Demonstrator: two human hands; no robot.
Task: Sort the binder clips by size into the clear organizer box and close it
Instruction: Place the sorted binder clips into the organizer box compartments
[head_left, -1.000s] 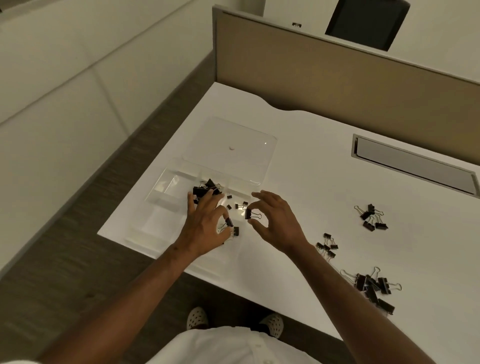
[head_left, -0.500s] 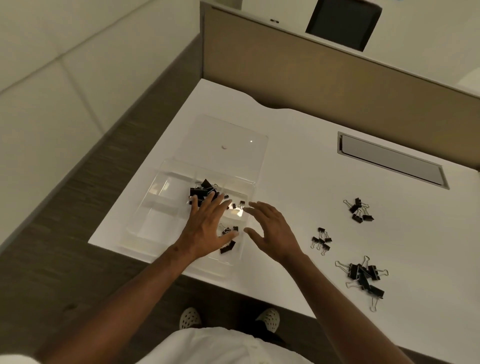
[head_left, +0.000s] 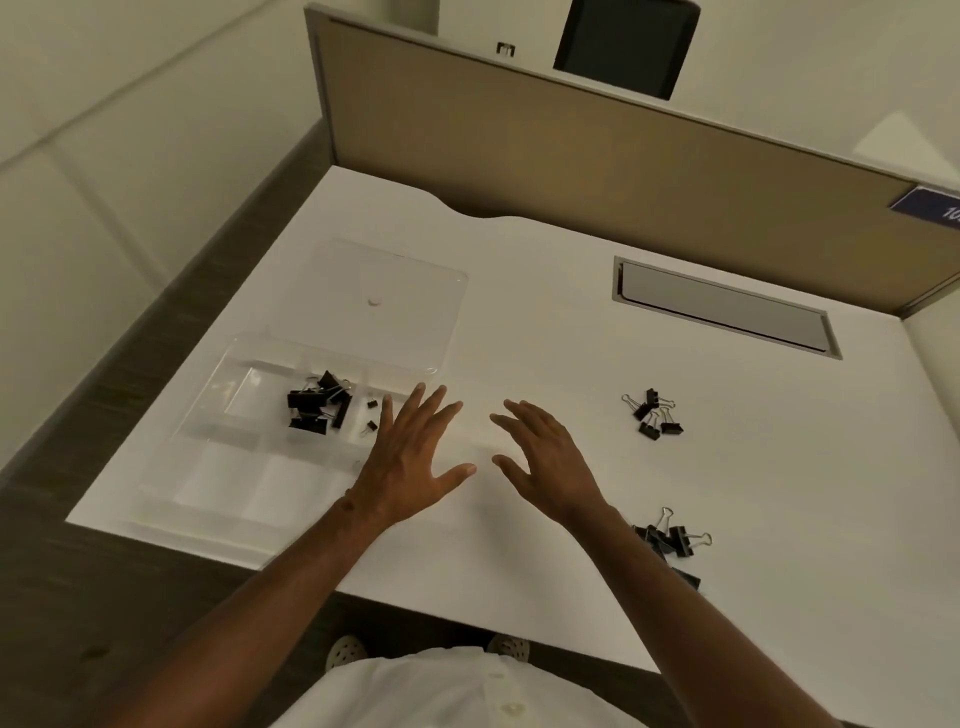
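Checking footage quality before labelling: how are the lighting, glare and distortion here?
Head view: dim, warm light; wide-angle bending curves the partition; the clear organizer box nearly vanishes against the white desk, faint glints on its lid; black binder clips stay crisp.

organizer box (head_left: 249, 410) at desk's (head_left: 545, 364) left — clips inside (head_left: 317, 408), two loose clip piles (head_left: 653, 420) at right

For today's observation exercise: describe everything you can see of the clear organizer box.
The clear organizer box is transparent plastic, divided into compartments, lying flat near the white desk's left edge. Its lid is folded open flat behind it. One compartment holds a pile of large black binder clips; the next holds a few tiny clips. The left hand hovers at its right side.
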